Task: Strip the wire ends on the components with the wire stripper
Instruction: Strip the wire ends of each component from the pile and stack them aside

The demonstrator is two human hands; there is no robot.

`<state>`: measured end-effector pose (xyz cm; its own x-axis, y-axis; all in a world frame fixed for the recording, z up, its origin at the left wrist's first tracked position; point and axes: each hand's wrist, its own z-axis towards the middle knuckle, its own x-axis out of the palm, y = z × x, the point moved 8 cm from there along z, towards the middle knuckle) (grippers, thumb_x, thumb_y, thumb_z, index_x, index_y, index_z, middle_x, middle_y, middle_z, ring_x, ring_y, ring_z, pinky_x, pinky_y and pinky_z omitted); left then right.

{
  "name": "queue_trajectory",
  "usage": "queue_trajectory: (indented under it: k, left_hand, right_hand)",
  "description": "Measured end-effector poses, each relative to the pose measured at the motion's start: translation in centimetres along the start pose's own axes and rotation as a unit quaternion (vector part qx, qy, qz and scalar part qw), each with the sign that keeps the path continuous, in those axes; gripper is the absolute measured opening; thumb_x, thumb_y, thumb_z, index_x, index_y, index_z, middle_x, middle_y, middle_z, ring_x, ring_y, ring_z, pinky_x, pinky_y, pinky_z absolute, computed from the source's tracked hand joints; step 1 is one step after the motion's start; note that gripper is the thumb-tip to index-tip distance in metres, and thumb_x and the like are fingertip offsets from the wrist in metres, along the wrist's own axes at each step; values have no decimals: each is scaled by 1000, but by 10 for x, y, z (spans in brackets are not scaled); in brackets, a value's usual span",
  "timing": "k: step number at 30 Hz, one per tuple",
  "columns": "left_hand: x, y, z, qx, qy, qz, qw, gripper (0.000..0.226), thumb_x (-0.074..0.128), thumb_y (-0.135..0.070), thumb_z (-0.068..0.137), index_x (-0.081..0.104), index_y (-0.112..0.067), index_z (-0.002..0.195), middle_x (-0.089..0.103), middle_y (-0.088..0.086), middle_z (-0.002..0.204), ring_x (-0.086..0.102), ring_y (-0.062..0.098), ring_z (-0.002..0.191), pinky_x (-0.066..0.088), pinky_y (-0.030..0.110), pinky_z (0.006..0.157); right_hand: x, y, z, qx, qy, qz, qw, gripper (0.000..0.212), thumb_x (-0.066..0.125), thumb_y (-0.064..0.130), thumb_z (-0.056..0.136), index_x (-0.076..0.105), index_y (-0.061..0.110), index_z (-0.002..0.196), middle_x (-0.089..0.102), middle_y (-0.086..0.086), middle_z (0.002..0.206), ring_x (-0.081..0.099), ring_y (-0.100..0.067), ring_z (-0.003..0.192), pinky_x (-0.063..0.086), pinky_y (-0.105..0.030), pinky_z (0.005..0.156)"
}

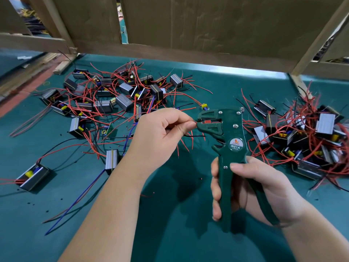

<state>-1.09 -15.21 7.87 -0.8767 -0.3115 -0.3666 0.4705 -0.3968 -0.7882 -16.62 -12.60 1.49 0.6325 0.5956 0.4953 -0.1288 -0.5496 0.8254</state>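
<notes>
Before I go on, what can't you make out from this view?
- Head view: the red wire end sits inside the wire stripper head; stripped or not, too small to tell.
- Head view: the left hand covers which component that wire leads to.
- Head view: the right pile of components is cut off by the frame edge.

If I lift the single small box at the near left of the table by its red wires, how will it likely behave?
The component would probably dangle and swing, since its red wires lie in loose curves and look floppy. Pushed on the green mat, its flat-sided body should slide, not roll.
</notes>
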Motion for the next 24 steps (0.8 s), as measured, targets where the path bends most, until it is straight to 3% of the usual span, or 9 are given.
queue_trajectory:
  k: [3,7,12,14,16,18,21,24]
  left_hand:
    - [3,5,1,-9,22,24,999,10,63,-20,87,68,-28,87,66,-16,77,59,-5,73,42,7,70]
    - [19,14,-2,-20,92,89,992,21,54,-19,91,73,-11,99,62,-23,73,58,-14,73,38,2,71]
    - [13,27,0,-88,55,58,993,20,56,-15,95,73,-24,88,71,-8,76,58,-3,60,43,12,61]
    - [7,34,0,-147,10,-48,988,30,57,-13,95,70,-32,75,73,-4,82,44,0,46,35,13,48]
    - [11,35,-2,-193,-15,-191,962,29,61,-14,91,72,-27,69,72,-3,82,47,0,53,40,13,53]
    - [22,33,-4,-222,-16,-322,920,12,64,-17,81,75,-19,77,69,-2,74,58,4,61,50,16,61]
    - [34,35,-9,-259,-55,-419,868,15,62,-13,78,71,-7,88,66,2,65,62,10,58,55,20,61]
    - [48,29,-13,-282,-65,-463,838,8,54,-6,87,62,-3,91,69,6,66,64,12,56,51,20,48]
  right_hand:
    - [-1,-5,6,-16,-69,8,997,37,77,38,67,61,8,80,56,-21,64,58,-34,48,50,-43,55]
    - [-10,-6,10,-44,-170,38,984,26,72,26,63,53,9,67,44,-14,51,42,-24,31,47,-34,43]
    - [-18,19,8,-143,-157,109,971,23,71,30,63,63,13,76,56,-14,64,59,-32,52,54,-45,53]
    - [-29,33,1,-194,-171,139,956,30,65,31,62,64,10,84,61,-16,74,64,-36,65,57,-50,64]
    - [-33,35,-2,-208,-172,154,951,34,63,28,62,63,7,90,62,-19,81,65,-40,71,57,-54,69]
    - [-26,31,0,-198,-133,161,958,46,74,28,55,65,5,95,65,-22,93,65,-42,74,56,-56,70]
    - [-4,25,5,-174,-43,136,974,58,83,29,55,67,2,104,63,-26,114,64,-45,76,53,-59,73]
    - [11,17,9,-135,1,93,986,64,84,29,58,64,-3,110,62,-31,89,63,-45,74,50,-60,71]
